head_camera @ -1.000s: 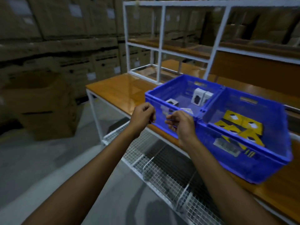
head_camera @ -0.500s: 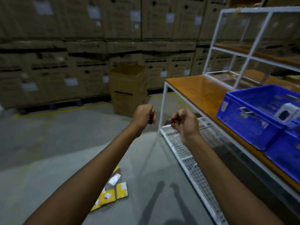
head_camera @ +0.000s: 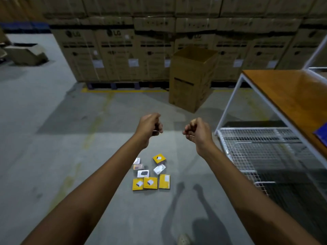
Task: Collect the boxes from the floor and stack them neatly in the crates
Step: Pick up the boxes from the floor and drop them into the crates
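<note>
On the floor ahead the boxes [head_camera: 151,174] lie scattered; the person has turned away from the crates, left hand [head_camera: 150,127] and right hand [head_camera: 198,131] each in a clenched, empty grip, ready for another pickup

**Bare arms, no sleeves**

Both forearms are bare up to the frame's bottom edge, with no sleeves, watch or gloves visible. The left hand [head_camera: 149,127] and right hand [head_camera: 198,132] are uncovered too. A light-coloured shoe [head_camera: 184,239] shows below.
</note>
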A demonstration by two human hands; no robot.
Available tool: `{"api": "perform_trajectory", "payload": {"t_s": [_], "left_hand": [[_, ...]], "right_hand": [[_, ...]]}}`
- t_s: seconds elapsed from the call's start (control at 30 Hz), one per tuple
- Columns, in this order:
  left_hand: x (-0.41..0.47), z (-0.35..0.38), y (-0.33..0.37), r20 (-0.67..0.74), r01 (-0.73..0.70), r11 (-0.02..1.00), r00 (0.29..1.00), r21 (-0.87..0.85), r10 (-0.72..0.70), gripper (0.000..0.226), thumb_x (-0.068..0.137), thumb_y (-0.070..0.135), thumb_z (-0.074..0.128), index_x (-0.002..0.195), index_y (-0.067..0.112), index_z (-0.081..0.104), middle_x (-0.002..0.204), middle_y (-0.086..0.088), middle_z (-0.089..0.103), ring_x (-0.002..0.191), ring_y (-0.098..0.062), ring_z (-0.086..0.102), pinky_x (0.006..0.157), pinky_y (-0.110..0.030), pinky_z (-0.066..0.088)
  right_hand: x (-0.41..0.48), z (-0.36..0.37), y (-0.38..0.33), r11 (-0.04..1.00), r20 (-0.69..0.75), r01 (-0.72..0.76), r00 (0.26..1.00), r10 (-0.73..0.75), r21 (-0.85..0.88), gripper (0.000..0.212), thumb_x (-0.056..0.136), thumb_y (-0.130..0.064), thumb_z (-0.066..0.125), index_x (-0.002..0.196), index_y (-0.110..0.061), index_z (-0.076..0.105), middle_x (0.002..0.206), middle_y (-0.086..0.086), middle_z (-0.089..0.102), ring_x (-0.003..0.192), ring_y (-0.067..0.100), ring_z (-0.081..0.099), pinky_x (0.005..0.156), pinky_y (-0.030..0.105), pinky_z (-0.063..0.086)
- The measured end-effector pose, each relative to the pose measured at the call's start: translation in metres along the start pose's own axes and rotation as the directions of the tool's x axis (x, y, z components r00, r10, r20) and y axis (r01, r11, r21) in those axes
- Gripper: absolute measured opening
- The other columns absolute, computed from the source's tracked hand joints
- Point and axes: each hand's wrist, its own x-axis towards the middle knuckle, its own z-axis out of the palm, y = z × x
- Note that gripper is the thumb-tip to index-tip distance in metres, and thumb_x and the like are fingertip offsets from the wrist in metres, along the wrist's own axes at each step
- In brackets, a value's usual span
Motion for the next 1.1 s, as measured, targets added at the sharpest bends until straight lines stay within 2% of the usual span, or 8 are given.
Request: {"api": "perform_trajectory", "payload": {"t_s": [0.2,0.37,0.53,0.63,0.77,0.9,1.0,1.1], "left_hand": [[0.051,-0.025,-0.056,-0.097,0.183,0.98,0.98,0.077,-0.175,0.025,0.092,0.023,0.054,0.068,0.015,0.049,0.062,-0.008,0.06,0.052,-0.02,0.056,0.055,-0.025,0.037],[0.09,-0.048,-0.137,-0.16,0.315,0.945,0.941,0.091,-0.299,0.022,0.094,0.027,0.055,0.077,0.014,0.054,0.065,-0.008,0.061,0.053,-0.018,0.057,0.053,-0.023,0.038],[0.146,-0.081,-0.26,-0.2,0.386,0.921,0.907,0.042,-0.371,0.023,0.096,0.031,0.058,0.087,0.01,0.057,0.074,-0.012,0.061,0.058,-0.019,0.057,0.044,-0.016,0.043],[0.182,-0.106,-0.349,-0.216,0.38,0.922,0.909,0.074,-0.358,0.022,0.096,0.032,0.057,0.089,0.012,0.057,0.082,-0.014,0.063,0.058,-0.016,0.057,0.051,-0.02,0.042],[0.224,-0.141,-0.476,-0.226,0.385,0.916,0.908,0.115,-0.353,0.022,0.097,0.031,0.056,0.088,0.012,0.06,0.075,-0.009,0.061,0.051,-0.012,0.054,0.05,-0.021,0.038],[0.259,-0.175,-0.604,-0.249,0.403,0.899,0.901,0.17,-0.356,0.015,0.094,0.025,0.056,0.081,0.017,0.061,0.075,-0.008,0.06,0.061,-0.019,0.053,0.056,-0.023,0.041],[0.282,-0.196,-0.694,-0.264,0.418,0.887,0.894,0.198,-0.363,0.014,0.092,0.023,0.059,0.08,0.015,0.058,0.078,-0.01,0.06,0.059,-0.019,0.051,0.056,-0.025,0.04],[0.304,-0.211,-0.767,-0.264,0.422,0.872,0.895,0.246,-0.359,0.013,0.091,0.022,0.06,0.082,0.012,0.056,0.08,-0.012,0.06,0.049,-0.015,0.055,0.056,-0.026,0.039]], "right_hand": [[0.082,-0.008,0.079,0.97,0.005,-0.16,0.987,0.163,-0.185,0.02,0.087,-0.009,0.037,0.069,-0.015,0.046,0.064,0.008,0.059,0.053,0.02,0.053,0.051,0.024,0.034],[0.135,-0.008,0.157,0.916,0.009,-0.244,0.966,0.26,-0.32,0.016,0.087,-0.008,0.053,0.072,-0.01,0.06,0.068,0.007,0.064,0.05,0.015,0.057,0.05,0.023,0.038],[0.189,-0.007,0.275,0.883,0.042,-0.226,0.963,0.266,-0.412,0.017,0.087,-0.01,0.057,0.071,-0.012,0.063,0.071,0.007,0.067,0.052,0.014,0.056,0.049,0.022,0.037],[0.226,-0.007,0.36,0.871,0.039,-0.21,0.967,0.252,-0.445,0.02,0.087,-0.01,0.058,0.069,-0.016,0.065,0.071,0.006,0.068,0.054,0.015,0.058,0.05,0.021,0.04],[0.272,-0.01,0.484,0.857,0.052,-0.179,0.971,0.232,-0.482,0.015,0.089,-0.012,0.058,0.076,-0.012,0.066,0.073,0.006,0.069,0.055,0.013,0.059,0.052,0.022,0.041],[0.313,-0.012,0.611,0.825,0.102,-0.109,0.975,0.197,-0.555,0.019,0.086,-0.011,0.059,0.072,-0.02,0.067,0.077,0.005,0.071,0.062,0.016,0.06,0.059,0.024,0.042],[0.343,-0.015,0.703,0.781,0.183,-0.043,0.963,0.198,-0.623,0.013,0.083,-0.01,0.068,0.091,-0.02,0.069,0.083,0.001,0.07,0.078,0.018,0.064,0.069,0.028,0.047],[0.368,-0.017,0.781,0.73,0.283,0.04,0.935,0.213,-0.682,0.044,0.077,-0.018,0.081,0.117,-0.016,0.064,0.11,0.007,0.067,0.1,0.021,0.065,0.082,0.036,0.055]]}}
